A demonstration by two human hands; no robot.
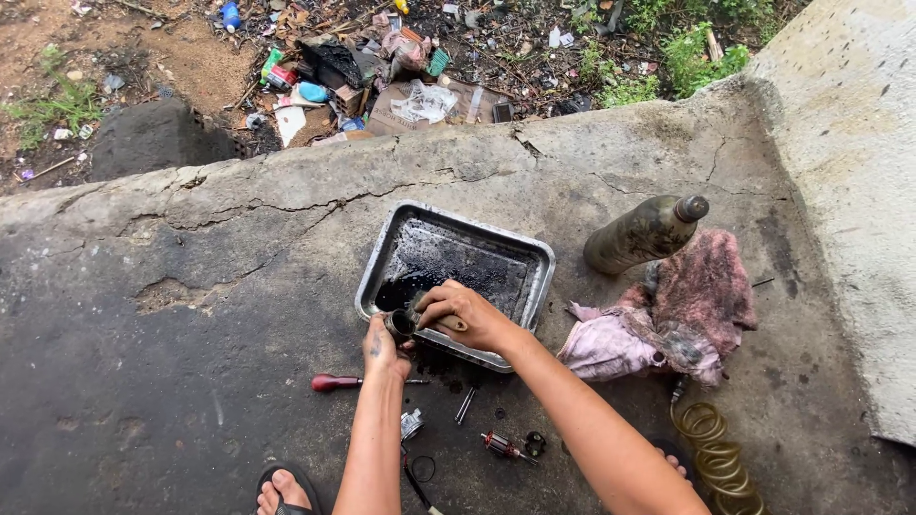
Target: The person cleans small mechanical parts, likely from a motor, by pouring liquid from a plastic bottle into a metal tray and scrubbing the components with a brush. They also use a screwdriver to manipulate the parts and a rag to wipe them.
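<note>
My left hand (383, 348) grips a small dark cylindrical metal part (401, 323) over the near left corner of a dirty metal tray (534, 250) that holds black oily liquid. My right hand (469, 317) is closed on a small brush-like tool with a pale handle (450, 323), pressed against that part. Both hands hover at the tray's front rim. What lies under my right palm is hidden.
A red-handled screwdriver (334, 382), a small motor armature (500, 444), a black ring (535, 443) and small bits lie on the oily concrete near my sandalled foot (282, 492). A grimy bottle (644, 234), pink rag (668, 315) and coiled yellow hose (714, 453) sit right. Rubbish lies beyond the slab's edge.
</note>
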